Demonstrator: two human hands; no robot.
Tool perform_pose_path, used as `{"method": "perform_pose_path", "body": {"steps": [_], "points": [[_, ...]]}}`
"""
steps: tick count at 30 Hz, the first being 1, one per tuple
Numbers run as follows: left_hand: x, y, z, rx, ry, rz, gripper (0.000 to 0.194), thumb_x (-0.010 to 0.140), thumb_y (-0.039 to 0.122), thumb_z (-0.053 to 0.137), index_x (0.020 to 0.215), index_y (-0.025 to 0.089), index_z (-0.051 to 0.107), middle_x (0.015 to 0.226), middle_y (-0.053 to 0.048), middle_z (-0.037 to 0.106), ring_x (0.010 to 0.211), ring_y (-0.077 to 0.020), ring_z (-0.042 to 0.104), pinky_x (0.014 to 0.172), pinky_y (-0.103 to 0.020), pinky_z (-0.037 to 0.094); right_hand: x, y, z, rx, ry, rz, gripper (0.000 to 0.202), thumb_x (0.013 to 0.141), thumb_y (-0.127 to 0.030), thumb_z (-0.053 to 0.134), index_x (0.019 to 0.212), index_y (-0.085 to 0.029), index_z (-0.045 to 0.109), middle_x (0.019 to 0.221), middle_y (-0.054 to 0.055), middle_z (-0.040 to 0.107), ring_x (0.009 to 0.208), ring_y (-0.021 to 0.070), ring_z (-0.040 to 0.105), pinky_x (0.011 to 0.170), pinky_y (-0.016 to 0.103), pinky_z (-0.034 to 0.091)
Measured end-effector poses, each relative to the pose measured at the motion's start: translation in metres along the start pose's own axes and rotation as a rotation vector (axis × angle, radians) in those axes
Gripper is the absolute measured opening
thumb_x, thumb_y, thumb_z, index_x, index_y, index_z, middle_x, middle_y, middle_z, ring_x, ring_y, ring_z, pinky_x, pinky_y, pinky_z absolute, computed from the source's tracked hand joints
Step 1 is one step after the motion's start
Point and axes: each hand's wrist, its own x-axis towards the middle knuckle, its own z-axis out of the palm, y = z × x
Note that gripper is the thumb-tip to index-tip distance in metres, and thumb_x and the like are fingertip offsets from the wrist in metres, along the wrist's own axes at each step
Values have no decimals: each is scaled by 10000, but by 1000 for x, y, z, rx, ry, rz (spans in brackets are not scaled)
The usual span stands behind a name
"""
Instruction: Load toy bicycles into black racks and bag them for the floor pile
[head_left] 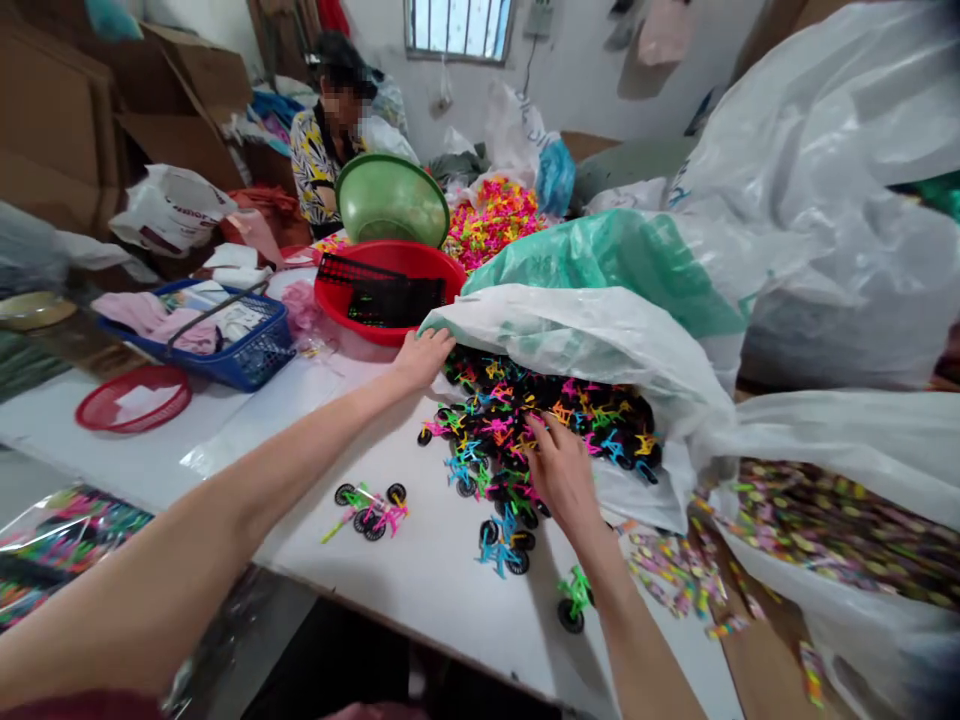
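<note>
My left hand (425, 357) grips the near edge of a large white plastic sack (577, 325), its fingers closed over the rim. Small toy bicycles (502, 435) with black wheels and bright frames spill from the sack's mouth onto the white table. My right hand (559, 465) reaches into this pile, fingers stretched and slightly apart; their tips are partly hidden among the bicycles. Nearer to me lie a green and pink pair of toy bicycles (369, 510), some blue ones (506, 545) and a green one (575, 600) beside my right forearm.
Beyond the left hand, a red basin (330, 300) holds black grids. A co-worker (322, 160) sits behind a tilted green basin (394, 200). At left stand a blue basket (259, 350) and a red tray (133, 420). Another sack (810, 420) with small packets is at right.
</note>
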Motion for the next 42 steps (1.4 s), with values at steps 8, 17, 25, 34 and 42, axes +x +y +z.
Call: {"method": "perform_pose_path", "body": {"steps": [8, 17, 25, 34, 42], "points": [[-237, 9, 42, -206, -167, -73, 417, 873, 326, 493, 1255, 160, 492, 1312, -145, 470, 1235, -260, 407, 984, -420, 384, -101, -82, 27, 164, -198, -174, 396, 856, -305, 530, 1237, -201, 512, 1369, 145, 409, 1248, 310, 374, 994, 497, 326], [-221, 6, 104, -330, 188, 29, 326, 893, 373, 452, 1119, 175, 577, 992, -99, 619, 923, -220, 577, 855, -379, 452, -117, -88, 3, 159, -160, -44, 311, 886, -241, 480, 1190, -221, 540, 1328, 98, 456, 1237, 243, 395, 1064, 479, 268], [-198, -65, 94, -1, 319, -121, 372, 893, 463, 351, 1085, 214, 549, 1067, -78, 582, 973, -303, 576, 792, -517, 482, -205, 78, -59, -76, 181, 483, 290, 867, -215, 421, 1067, -125, 610, 1093, 150, 573, 1057, 255, 502, 903, 423, 432], [-79, 246, 31, -255, -59, 661, 284, 843, 129, 453, 1087, 166, 593, 1015, -100, 636, 987, -228, 570, 885, -361, 447, -148, 116, -61, -154, -407, 392, 244, 819, -180, 532, 1058, -166, 581, 1015, 103, 610, 991, 212, 534, 860, 303, 381], [-22, 328, 87, -131, -358, 715, 199, 816, 108, 486, 896, 111, 668, 835, -165, 669, 795, -265, 640, 684, -350, 486, -143, 126, -61, -125, -487, 402, 280, 816, -203, 521, 1095, -171, 522, 952, 90, 624, 883, 200, 598, 702, 257, 387]]}}
